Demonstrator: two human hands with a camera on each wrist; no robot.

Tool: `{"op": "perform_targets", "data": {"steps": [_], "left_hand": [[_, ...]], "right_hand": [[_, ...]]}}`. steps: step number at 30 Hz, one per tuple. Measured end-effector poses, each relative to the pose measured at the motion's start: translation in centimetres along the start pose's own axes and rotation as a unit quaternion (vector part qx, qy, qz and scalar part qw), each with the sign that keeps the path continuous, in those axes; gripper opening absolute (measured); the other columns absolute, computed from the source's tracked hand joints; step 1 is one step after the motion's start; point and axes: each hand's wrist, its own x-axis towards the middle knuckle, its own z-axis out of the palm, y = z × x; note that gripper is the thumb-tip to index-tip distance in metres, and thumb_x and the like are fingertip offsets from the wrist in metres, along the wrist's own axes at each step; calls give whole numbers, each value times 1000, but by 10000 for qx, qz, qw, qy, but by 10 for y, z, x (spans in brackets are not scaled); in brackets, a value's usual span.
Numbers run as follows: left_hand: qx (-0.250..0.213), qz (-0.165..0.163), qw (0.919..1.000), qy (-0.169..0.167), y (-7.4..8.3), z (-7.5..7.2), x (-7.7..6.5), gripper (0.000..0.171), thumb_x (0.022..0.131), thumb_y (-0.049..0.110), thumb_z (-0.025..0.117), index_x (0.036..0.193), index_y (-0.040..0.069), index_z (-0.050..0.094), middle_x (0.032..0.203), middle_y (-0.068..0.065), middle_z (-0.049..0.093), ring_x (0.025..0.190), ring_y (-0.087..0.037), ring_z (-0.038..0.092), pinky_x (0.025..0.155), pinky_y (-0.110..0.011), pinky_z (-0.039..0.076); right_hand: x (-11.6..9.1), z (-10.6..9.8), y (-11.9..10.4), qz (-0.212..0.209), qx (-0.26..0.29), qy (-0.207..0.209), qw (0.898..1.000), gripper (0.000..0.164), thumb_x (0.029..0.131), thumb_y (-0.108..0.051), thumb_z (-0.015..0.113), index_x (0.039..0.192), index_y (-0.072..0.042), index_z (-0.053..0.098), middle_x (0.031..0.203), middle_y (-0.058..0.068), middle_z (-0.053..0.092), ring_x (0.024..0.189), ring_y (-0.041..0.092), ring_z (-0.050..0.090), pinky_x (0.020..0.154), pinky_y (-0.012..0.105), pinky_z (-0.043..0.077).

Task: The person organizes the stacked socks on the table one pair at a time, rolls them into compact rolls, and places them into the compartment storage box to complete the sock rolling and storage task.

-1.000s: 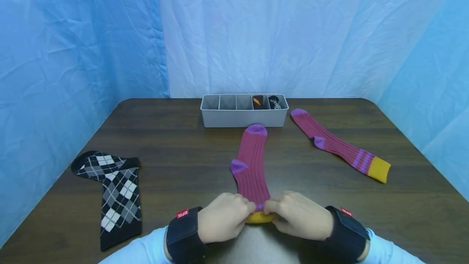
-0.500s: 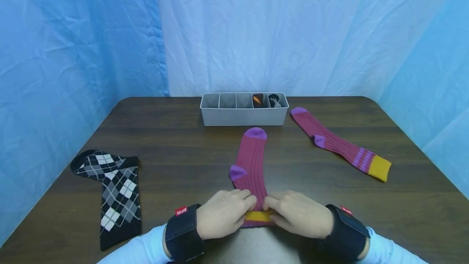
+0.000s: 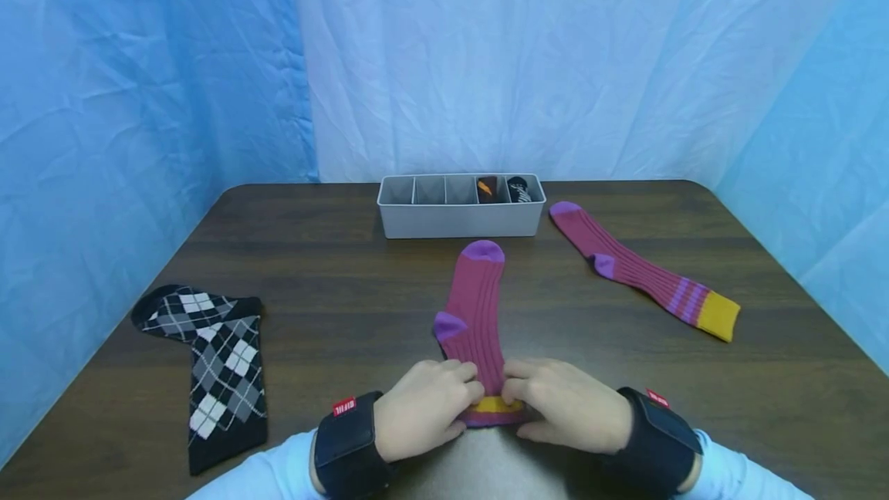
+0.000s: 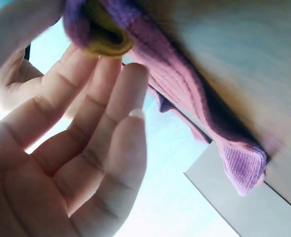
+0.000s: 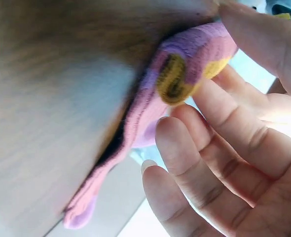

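Observation:
A magenta ribbed sock with purple toe and heel lies lengthwise at the table's middle, toe toward the back. Its yellow-banded cuff is rolled over at the near end; the yellow roll shows from its side in the right wrist view. My left hand holds the left end of this roll between thumb and fingers. At the right end, my right hand does the same, its other fingers loosely bent. A second magenta sock with a yellow cuff lies flat at the right.
A grey divided box stands at the back, dark rolled items in its two rightmost compartments. At left lies a black argyle sock. Blue sheets hang around the dark wooden table.
The sock's near end has been turned over: the yellow cuff went from the near edge to a band on top, with magenta below it. My hands stay at the cuff, fingers shifting slightly.

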Motion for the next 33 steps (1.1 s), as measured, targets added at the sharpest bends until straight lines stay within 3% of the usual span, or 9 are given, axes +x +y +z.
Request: {"op": "perform_targets", "data": {"steps": [3, 8, 12, 15, 22, 26, 33], "left_hand": [[-47, -4, 10000, 70, 0, 0, 1, 9, 68, 17, 65, 74, 16, 58, 72, 9, 52, 65, -3, 47, 53, -15, 35], [-595, 92, 9980, 212, -2, 0, 0, 16, 67, 9, 61, 77, 16, 50, 64, 11, 50, 57, 1, 43, 49, -12, 32], [-1107, 234, 9935, 97, -5, -1, -3, 21, 70, 6, 57, 83, 16, 44, 57, 12, 38, 49, 2, 34, 44, -9, 26], [-1226, 329, 9919, 16, -5, -1, -5, 20, 70, 5, 54, 81, 17, 43, 56, 12, 33, 48, 2, 31, 42, -9, 23], [-540, 155, 9973, 469, -1, -1, -4, 17, 69, 3, 55, 72, 18, 47, 65, 10, 39, 58, -1, 36, 46, -10, 24], [-351, 114, 9974, 624, 0, 0, -3, 16, 69, 3, 57, 70, 19, 52, 67, 10, 41, 59, -1, 37, 46, -11, 25], [-60, 69, 9985, 541, 1, -1, -3, 11, 70, 9, 59, 73, 19, 62, 67, 10, 47, 59, -2, 39, 47, -11, 28]], "right_hand": [[1, -2, -2, 103, -130, -157, 9997, 22, 64, -24, 72, 74, -17, 54, 82, -11, 49, 74, -1, 44, 66, 19, 41], [1, 1, -4, 164, -219, -153, 9995, 19, 65, -22, 70, 70, -18, 51, 71, -13, 47, 62, -3, 40, 56, 15, 37], [-1, 3, -4, -151, -45, 10, 9999, 15, 67, -17, 64, 66, -19, 49, 62, -15, 40, 52, -4, 31, 48, 10, 28], [-3, 3, -5, -414, 35, 91, 9991, 14, 69, -16, 60, 65, -20, 47, 59, -17, 36, 49, -6, 27, 46, 9, 24], [-1, 3, -4, -140, -88, 162, 9997, 9, 77, -18, 56, 70, -18, 51, 62, -16, 39, 53, -5, 33, 48, 10, 29], [1, 5, -3, -11, -223, 504, 9985, 13, 75, -19, 60, 75, -17, 48, 65, -13, 41, 55, -3, 34, 49, 12, 30], [2, 7, -4, -617, -570, 1180, 9894, 19, 65, -11, 66, 74, -19, 51, 81, -11, 47, 70, -1, 43, 59, 15, 38]]}}
